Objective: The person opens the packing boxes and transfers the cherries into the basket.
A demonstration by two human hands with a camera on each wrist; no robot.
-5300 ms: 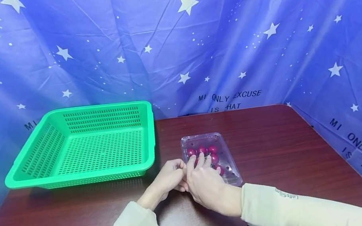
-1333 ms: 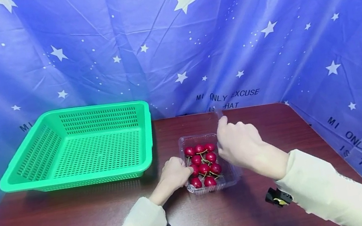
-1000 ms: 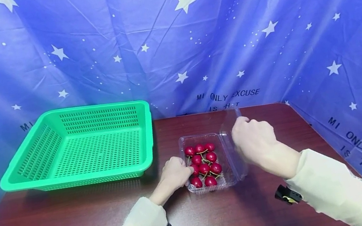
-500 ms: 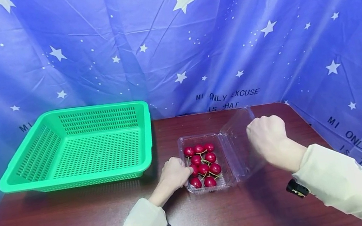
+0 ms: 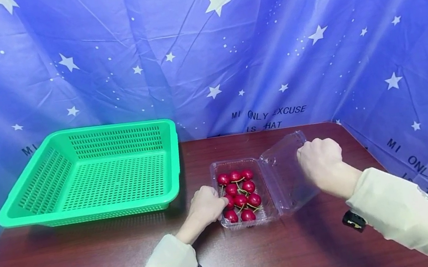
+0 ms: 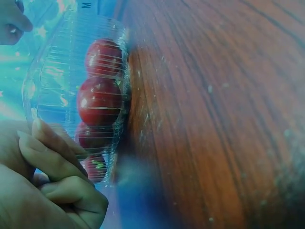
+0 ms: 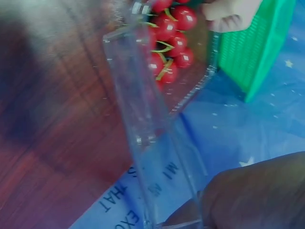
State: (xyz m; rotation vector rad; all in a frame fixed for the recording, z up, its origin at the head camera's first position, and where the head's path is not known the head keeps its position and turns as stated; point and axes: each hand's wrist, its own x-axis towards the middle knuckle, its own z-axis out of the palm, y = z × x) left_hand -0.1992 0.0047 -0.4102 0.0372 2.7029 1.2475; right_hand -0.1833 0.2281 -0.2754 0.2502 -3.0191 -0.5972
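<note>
A clear plastic clamshell box stands on the table in the head view, its hinged lid swung up and out to the right. Inside lie several red cherries with green stems. My left hand pinches the box's left rim, the thumb over the edge; in the left wrist view its curled fingers press at the box wall. On the other side my right hand grips the free edge of the lid, its fingertips hidden behind the knuckles. The right wrist view shows the lid tilted beside the cherries.
A green plastic basket with slotted walls sits at the left of the brown wooden table, near its back edge. Behind the table hangs a blue curtain with white stars, which also runs down the right side.
Both hands were together at the closed box. Since then the right hand has lifted the lid and swung it rightward, exposing the cherries; lately the lid has tipped lower. The left hand stays at the rim.
</note>
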